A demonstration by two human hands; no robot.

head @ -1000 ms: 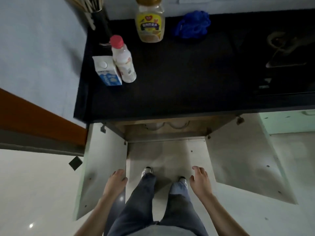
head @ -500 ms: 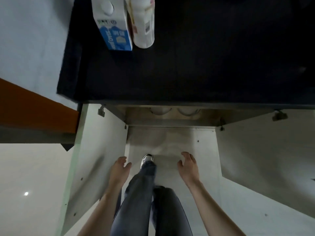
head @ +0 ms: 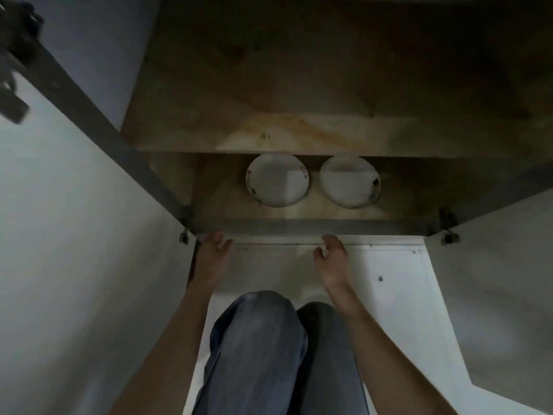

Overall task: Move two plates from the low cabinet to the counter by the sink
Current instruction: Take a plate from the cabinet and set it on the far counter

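Two white plates lie side by side on the floor of the open low cabinet (head: pixel 299 227): the left plate (head: pixel 276 183) and the right plate (head: pixel 349 182), each with small dark marks on the rim. My left hand (head: pixel 213 253) reaches toward the cabinet's front edge, fingers apart, holding nothing. My right hand (head: pixel 333 257) is beside it, fingers loosely curled and empty. Both hands are short of the plates, just outside the cabinet sill.
The left cabinet door (head: pixel 74 235) and the right cabinet door (head: pixel 493 280) stand swung wide open on either side. My knees in blue jeans (head: pixel 269 339) are bent below the hands. The cabinet's stained inner wall (head: pixel 299 85) fills the top of the view.
I have crouched down, so the countertop with its carton and bottles has left the view and the cabinet's inside with both plates shows. Both hands moved forward to the cabinet's front edge.
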